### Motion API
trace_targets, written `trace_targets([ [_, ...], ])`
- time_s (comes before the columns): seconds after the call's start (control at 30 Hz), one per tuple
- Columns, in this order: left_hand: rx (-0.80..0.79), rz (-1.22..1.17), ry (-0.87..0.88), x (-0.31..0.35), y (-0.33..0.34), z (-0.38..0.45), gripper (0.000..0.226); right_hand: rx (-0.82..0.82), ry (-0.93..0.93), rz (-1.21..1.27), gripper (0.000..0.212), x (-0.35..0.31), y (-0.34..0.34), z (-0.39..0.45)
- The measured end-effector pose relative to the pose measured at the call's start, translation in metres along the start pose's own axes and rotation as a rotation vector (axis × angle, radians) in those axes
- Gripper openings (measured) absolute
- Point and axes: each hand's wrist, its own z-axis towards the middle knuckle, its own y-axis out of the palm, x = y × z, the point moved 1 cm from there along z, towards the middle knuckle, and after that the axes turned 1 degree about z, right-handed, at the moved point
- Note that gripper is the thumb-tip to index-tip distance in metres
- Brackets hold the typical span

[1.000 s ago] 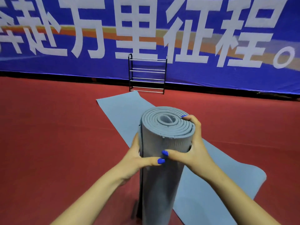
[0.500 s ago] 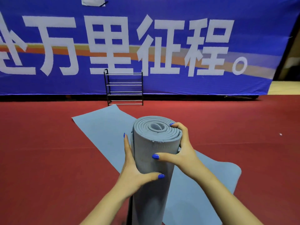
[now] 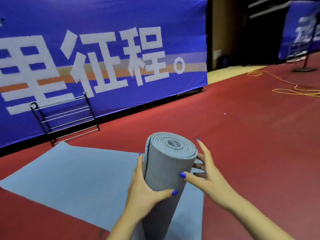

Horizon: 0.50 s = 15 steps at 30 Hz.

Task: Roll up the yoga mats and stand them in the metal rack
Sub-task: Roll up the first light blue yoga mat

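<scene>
A rolled grey-blue yoga mat (image 3: 166,168) stands upright in front of me, its spiral end facing up. My left hand (image 3: 145,189) wraps around its left side, thumb across the front. My right hand (image 3: 206,168) touches the roll's right side with the thumb pressed on the front and the fingers spread loosely. A second mat (image 3: 83,177) of the same colour lies flat on the red floor behind the roll. The black metal rack (image 3: 64,118) with silver bars stands against the blue banner at the far left, with nothing on it.
A large blue banner (image 3: 107,63) with white characters runs along the back. A yellow cable (image 3: 285,87) snakes over the red floor at the far right, near a round stand base (image 3: 304,69) and another banner.
The view has swung to the right and tilted, so the rack now sits at the far left. My right hand has loosened from the roll's top edge, its fingers spread apart.
</scene>
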Motion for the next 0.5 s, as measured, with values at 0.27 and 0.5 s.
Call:
trace_targets([
  [0.27, -0.330, 0.142, 0.152, 0.027, 0.075, -0.006, 0.123, 0.215, 0.356, -0.563, 0.064, 0.121, -0.107, -0.155],
  [0.5, -0.497, 0.245, 0.205, 0.035, 0.109, -0.014, 0.118, 0.030, 0.918, -0.862, 0.048, 0.238, -0.148, -0.274],
])
